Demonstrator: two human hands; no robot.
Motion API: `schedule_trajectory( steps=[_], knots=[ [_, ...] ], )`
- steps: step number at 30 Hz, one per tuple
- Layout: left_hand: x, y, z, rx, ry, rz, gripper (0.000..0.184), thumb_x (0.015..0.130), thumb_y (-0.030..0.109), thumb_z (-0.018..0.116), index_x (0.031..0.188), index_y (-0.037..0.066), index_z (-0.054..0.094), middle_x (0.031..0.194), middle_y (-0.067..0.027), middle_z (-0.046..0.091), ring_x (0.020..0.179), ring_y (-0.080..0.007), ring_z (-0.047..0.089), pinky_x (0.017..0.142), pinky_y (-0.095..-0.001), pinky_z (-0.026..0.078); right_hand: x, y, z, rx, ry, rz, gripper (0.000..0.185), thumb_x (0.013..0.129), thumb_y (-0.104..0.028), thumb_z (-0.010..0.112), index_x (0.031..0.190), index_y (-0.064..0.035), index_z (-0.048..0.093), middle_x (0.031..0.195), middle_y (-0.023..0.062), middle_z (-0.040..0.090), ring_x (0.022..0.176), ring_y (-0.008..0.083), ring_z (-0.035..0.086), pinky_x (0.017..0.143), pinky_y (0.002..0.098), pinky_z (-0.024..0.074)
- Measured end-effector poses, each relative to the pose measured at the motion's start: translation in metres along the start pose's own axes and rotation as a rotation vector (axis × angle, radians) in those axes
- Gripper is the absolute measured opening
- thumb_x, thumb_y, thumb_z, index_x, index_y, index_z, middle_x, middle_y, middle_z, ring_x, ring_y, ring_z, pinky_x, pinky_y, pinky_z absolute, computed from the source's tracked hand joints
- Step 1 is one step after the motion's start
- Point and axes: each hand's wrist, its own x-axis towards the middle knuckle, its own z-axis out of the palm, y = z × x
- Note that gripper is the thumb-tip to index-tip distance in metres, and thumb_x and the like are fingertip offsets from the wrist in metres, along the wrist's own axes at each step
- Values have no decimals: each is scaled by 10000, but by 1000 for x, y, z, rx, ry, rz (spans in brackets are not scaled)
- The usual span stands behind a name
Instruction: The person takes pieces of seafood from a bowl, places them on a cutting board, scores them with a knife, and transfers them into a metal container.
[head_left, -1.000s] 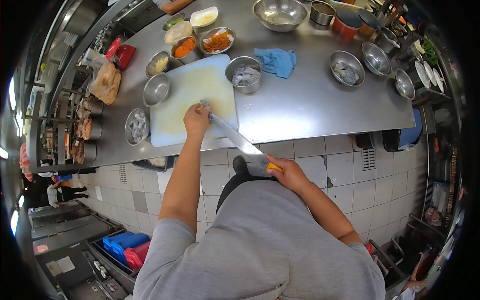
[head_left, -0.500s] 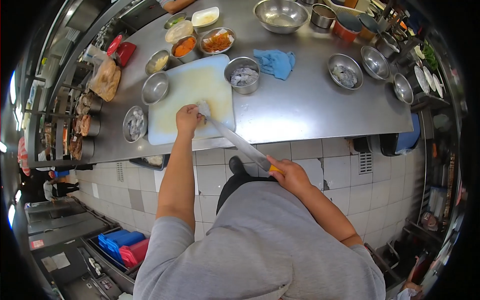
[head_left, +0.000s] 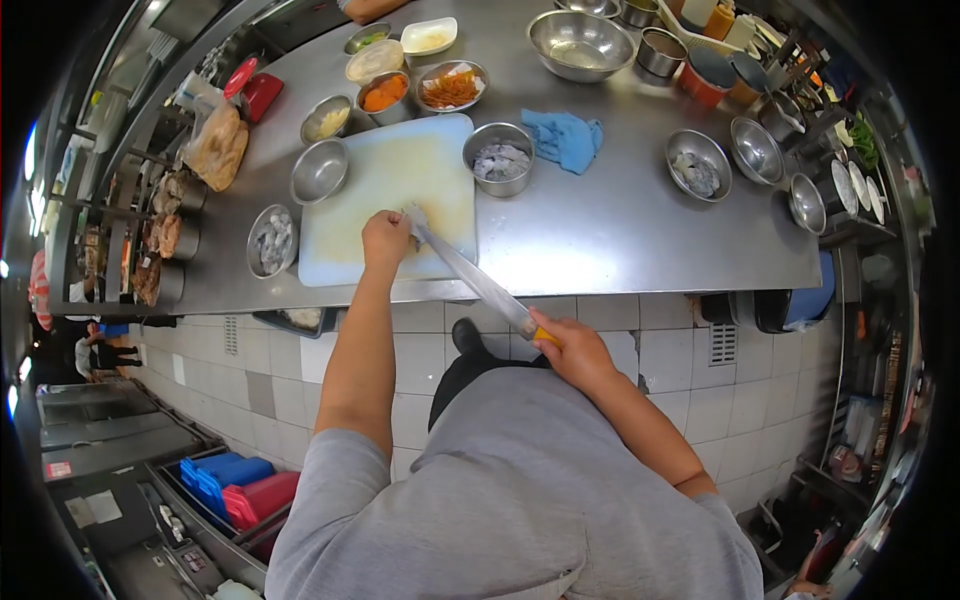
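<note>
while left hand (head_left: 386,240) pinches raw shrimp (head_left: 416,214), right hand (head_left: 577,352) clamps yellow-handled knife (head_left: 486,288)
blade tip (head_left: 421,232) just beside left fingertips (head_left: 403,222); better angle it away, stroke shallow.

Bright, cool light is filling the kitchen, with lamps (head_left: 37,165) glaring white at the far left edge. A broad reflection is washing out the counter (head_left: 590,255) right of the board (head_left: 400,165), and smaller glints are showing in the big bowl (head_left: 580,58). The lower right is lying in dimness. The wide lens is bending the counter's front edge and stretching the sides, while black is swallowing the corners. Fine detail at the knife's (head_left: 480,280) tip is blurring.
</note>
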Motion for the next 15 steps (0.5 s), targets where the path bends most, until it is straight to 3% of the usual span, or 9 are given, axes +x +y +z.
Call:
schedule_trajectory(
  steps=[5,7,10,14,15],
  knots=[
    [10,-25,3,70,78,119,276,998,228,654,933,-9,778,795,-103,754,751,-211,711,727,-366,569,0,2,3,-17,33,-17,567,1000,-224,768,1546,-259,618,990,159,702,902,368,686,837,455,551],
    [10,-29,-1,-238,-35,-85,286,1026,208,620,943,-19,772,790,-80,730,732,-158,664,694,-317,541,-1,-2,2,-16,27,-6,571,999,-225,769,1549,-258,616,994,157,706,909,365,686,840,455,550],
    [6,-26,-10,-453,-52,-216,264,1032,186,624,970,-27,767,814,-58,715,725,-133,629,679,-295,521,-3,-2,4,-5,-1,29,561,1011,-253,750,1553,-260,607,1029,146,718,962,358,686,866,455,552],
    [5,-40,-13,-580,-94,-234,288,987,245,664,1003,-12,794,870,-121,783,816,-201,736,755,-367,567,-5,3,9,-11,-13,49,558,1021,-272,739,1560,-281,598,1056,139,728,1013,349,687,887,453,552],
    [1,-32,-15,-438,-84,-133,280,974,248,687,1004,-10,792,874,-123,783,817,-213,739,759,-370,571,-6,-1,9,-16,-7,52,558,1021,-272,739,1560,-281,598,1056,139,728,1013,349,687,887,453,552]
  ],
)
